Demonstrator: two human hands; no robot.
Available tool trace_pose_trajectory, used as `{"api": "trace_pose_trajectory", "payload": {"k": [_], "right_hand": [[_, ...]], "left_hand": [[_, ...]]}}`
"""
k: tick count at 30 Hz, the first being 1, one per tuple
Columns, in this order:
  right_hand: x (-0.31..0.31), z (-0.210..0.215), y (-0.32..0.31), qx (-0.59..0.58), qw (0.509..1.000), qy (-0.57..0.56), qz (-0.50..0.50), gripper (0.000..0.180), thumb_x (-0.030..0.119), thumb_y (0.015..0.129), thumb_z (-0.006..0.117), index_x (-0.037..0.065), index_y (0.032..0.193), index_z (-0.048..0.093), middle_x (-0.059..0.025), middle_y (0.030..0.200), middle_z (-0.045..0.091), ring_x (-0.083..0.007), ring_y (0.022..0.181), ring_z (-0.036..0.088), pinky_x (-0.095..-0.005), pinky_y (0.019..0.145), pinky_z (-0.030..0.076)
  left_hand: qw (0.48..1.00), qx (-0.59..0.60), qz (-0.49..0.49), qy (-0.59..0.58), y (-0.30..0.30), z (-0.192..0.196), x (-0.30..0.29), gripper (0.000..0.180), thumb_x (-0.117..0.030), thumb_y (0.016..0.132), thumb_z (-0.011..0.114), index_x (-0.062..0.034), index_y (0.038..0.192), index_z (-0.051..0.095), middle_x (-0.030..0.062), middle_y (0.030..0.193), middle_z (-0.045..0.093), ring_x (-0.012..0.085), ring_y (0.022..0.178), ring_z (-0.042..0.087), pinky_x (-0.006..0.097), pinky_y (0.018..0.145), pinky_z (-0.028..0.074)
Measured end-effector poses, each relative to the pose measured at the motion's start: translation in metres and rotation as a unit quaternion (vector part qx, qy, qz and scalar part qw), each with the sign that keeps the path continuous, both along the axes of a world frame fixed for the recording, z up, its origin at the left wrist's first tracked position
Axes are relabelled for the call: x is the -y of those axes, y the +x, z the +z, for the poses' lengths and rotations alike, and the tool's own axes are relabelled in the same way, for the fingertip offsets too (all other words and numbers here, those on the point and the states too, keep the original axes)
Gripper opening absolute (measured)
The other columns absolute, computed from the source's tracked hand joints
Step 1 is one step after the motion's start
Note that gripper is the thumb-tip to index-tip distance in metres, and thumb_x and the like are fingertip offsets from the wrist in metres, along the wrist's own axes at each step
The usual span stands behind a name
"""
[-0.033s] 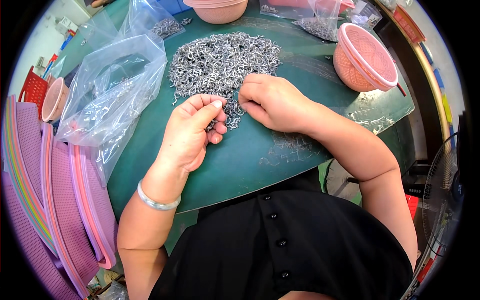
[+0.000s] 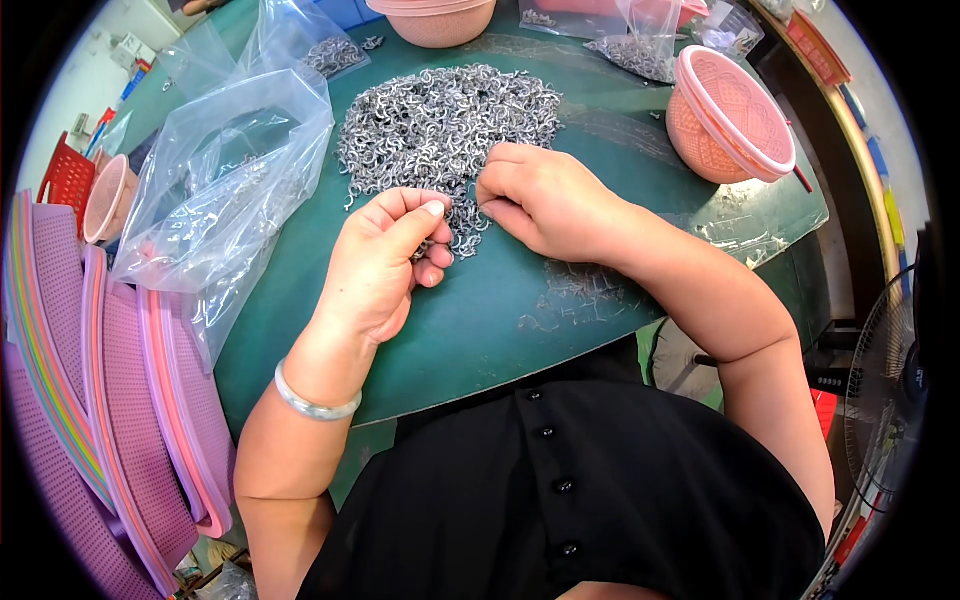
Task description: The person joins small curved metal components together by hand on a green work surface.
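Observation:
A broad heap of small silver-grey curved metal pieces [image 2: 450, 125] lies on the green tabletop, with a thin tongue of them reaching toward me. My left hand [image 2: 385, 240], a pale bangle on its wrist, is at the left of that tongue. Its thumb presses on the curled forefinger, and a few metal pieces show among the lower fingers. On the other side my right hand [image 2: 545, 205] rests at the heap's near right edge, thumb and forefinger pinched together. Whatever lies between those fingertips is hidden.
A clear plastic bag [image 2: 240, 150] is spread at the left. Pink baskets [image 2: 725, 120] stand at the right and far edge. Bags of metal pieces [image 2: 635, 55] lie farther back. Purple baskets [image 2: 130, 370] are stacked at the left; a fan [image 2: 880, 380] stands at the right.
My right hand has shifted very slightly at the heap's edge. The left hand and the heap look the same.

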State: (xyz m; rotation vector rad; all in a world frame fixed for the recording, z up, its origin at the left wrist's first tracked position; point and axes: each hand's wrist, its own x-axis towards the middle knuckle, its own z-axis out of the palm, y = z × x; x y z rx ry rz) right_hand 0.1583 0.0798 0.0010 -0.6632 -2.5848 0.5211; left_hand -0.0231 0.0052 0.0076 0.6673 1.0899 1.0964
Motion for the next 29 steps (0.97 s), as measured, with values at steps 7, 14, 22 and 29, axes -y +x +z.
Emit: {"api": "trace_pose_trajectory", "payload": {"k": [7, 14, 22, 29], "right_hand": [[-0.001, -0.005, -0.003, -0.033, 0.999, 0.034, 0.015, 0.008, 0.008, 0.073, 0.061, 0.004, 0.079, 0.057, -0.0081, 0.08, 0.052, -0.0284, 0.076, 0.055, -0.037, 0.064, 0.046], [0.0, 0.002, -0.001, -0.052, 0.999, -0.009, 0.014, 0.009, 0.005, 0.072, 0.059, 0.003, 0.08, 0.056, -0.0075, 0.079, 0.051, -0.0258, 0.074, 0.054, -0.0339, 0.061, 0.045], [0.009, 0.011, -0.003, -0.122, 0.982, -0.146, 0.004, 0.01, 0.007, 0.076, 0.061, 0.001, 0.082, 0.056, -0.009, 0.077, 0.057, -0.021, 0.068, 0.057, -0.0303, 0.063, 0.047], [0.006, 0.005, -0.004, -0.212, 0.927, -0.308, 0.027, 0.01, 0.001, 0.078, 0.059, 0.0, 0.088, 0.058, -0.0052, 0.076, 0.061, -0.0098, 0.073, 0.056, -0.0254, 0.067, 0.047]], "left_hand": [[1.0, -0.03, 0.003, 0.008, 0.002, 0.002, 0.0, 0.01, -0.01, 0.086, 0.054, -0.0018, 0.093, 0.055, 0.0025, 0.07, 0.055, 0.0079, 0.054, 0.05, 0.018, 0.044, 0.038], [0.998, -0.062, -0.009, 0.013, 0.004, 0.002, 0.001, 0.012, -0.01, 0.084, 0.059, -0.0023, 0.092, 0.056, 0.0005, 0.068, 0.055, 0.0056, 0.054, 0.049, 0.017, 0.044, 0.038], [0.994, -0.096, -0.012, 0.053, 0.007, -0.003, 0.002, 0.008, -0.012, 0.085, 0.059, -0.0062, 0.091, 0.057, -0.0025, 0.066, 0.054, 0.0039, 0.054, 0.047, 0.017, 0.046, 0.037], [0.997, 0.045, -0.029, 0.055, 0.002, -0.007, 0.002, 0.004, -0.012, 0.088, 0.055, -0.0095, 0.091, 0.055, -0.0019, 0.073, 0.052, 0.0061, 0.06, 0.046, 0.018, 0.048, 0.034]]}}
